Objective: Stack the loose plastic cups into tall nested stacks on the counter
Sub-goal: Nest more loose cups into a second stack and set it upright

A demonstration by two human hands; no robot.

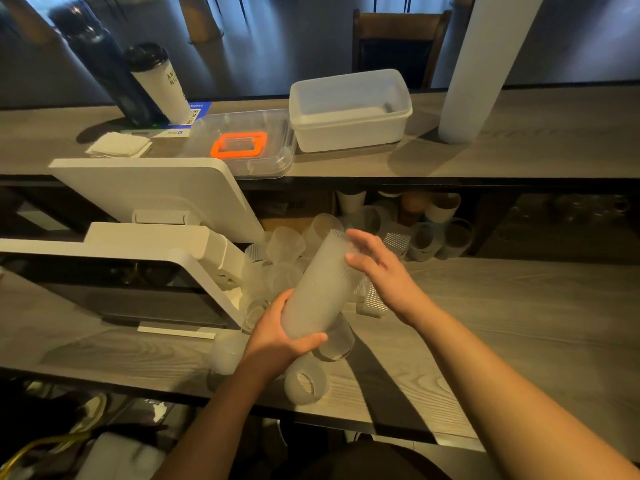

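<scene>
A tall nested stack of frosted ribbed plastic cups point(318, 289) is held tilted above the counter. My left hand point(277, 334) grips the stack's lower end, thumb curled over it. My right hand point(377, 268) rests against the upper end with its fingers spread and nearly straight. Several loose frosted cups point(277, 258) lie in a heap behind and under the stack. One loose cup point(306, 384) lies on its side near the front edge, and another cup point(227, 353) stands left of my left wrist.
A white point-of-sale terminal point(145, 251) fills the left of the grey wood counter point(502, 306). On the upper shelf stand a white tub point(349, 112), a clear lid with an orange handle point(239, 143), a dark bottle point(104, 64) and a tall white cup stack point(481, 64).
</scene>
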